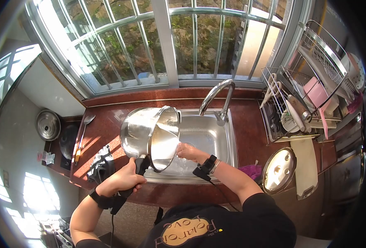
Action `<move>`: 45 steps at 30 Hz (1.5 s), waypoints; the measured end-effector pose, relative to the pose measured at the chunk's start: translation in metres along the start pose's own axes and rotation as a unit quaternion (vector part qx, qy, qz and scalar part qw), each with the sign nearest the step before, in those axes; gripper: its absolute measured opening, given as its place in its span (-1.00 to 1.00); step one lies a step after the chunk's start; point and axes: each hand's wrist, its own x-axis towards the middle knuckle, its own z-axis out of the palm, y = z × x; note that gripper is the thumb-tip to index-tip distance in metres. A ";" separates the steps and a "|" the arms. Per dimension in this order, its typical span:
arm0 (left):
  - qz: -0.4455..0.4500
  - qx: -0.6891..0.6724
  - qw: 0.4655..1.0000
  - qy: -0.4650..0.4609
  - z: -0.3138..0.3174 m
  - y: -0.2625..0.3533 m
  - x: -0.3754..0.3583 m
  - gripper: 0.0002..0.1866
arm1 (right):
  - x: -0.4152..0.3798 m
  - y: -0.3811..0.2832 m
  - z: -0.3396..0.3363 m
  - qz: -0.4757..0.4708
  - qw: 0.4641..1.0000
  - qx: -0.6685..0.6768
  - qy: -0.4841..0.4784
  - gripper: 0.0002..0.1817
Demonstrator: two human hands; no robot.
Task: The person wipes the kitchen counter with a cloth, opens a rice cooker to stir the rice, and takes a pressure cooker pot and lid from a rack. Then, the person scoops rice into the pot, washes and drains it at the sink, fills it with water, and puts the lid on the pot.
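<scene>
A large shiny metal pot (135,130) is tipped on its side over the left part of the sink (203,136), its mouth facing right. My left hand (125,177) is closed around the pot's black handle (142,165). At the lower right edge of the pot's mouth, my right hand (189,152) has its fingers curled together; whatever they may hold is too small to make out. Behind the sink, the curved faucet (218,95) rises to the right of the pot. An oval metal lid (278,170) lies on the counter to the right.
A long-handled metal utensil (83,134) and a dark crumpled bag (101,166) lie left of the pot. On the right stand a loaded dish rack (269,99), a pale cutting board (305,165) and a purple cloth (252,170). A barred window (172,45) is behind.
</scene>
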 end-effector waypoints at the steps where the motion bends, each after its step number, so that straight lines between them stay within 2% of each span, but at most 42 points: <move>1: 0.002 0.000 1.000 0.003 0.000 0.000 0.000 -0.28 | 0.002 0.002 0.000 0.001 1.000 0.000 0.000 -0.61; 5: -0.005 0.012 1.000 0.007 0.000 0.002 -0.002 -0.33 | 0.002 0.005 0.005 -0.012 0.999 0.050 0.013 -0.64; 6: -0.005 0.016 1.000 0.010 0.000 0.001 -0.001 -0.34 | 0.000 0.001 0.005 -0.012 0.999 0.049 0.012 -0.64; 8: -0.005 0.018 1.000 0.014 0.000 -0.001 -0.002 -0.36 | -0.003 -0.006 0.003 -0.006 0.999 -0.034 -0.006 -0.62; 15: -0.012 0.039 0.999 0.025 0.001 0.005 -0.005 -0.41 | -0.005 -0.009 0.005 0.001 1.000 0.011 -0.006 -0.58; 20: -0.015 0.045 0.998 0.032 0.003 0.007 -0.007 -0.42 | -0.002 -0.002 0.006 -0.008 0.997 0.068 -0.023 -0.31; 23: -0.013 0.040 0.998 0.037 0.004 0.007 -0.007 -0.42 | -0.004 -0.009 0.006 0.015 0.998 0.046 -0.031 -0.24; 29: -0.016 0.056 0.998 0.033 0.004 0.008 -0.009 -0.42 | -0.008 -0.011 0.012 0.009 0.995 0.099 -0.004 -0.26; 32: -0.017 0.057 0.998 0.037 0.005 0.008 -0.010 -0.42 | -0.009 -0.016 0.011 0.023 0.998 0.053 -0.010 -0.26; 45: -0.007 0.064 0.997 0.035 0.009 0.013 -0.013 -0.45 | -0.005 -0.006 0.011 0.031 0.997 0.073 0.005 -0.24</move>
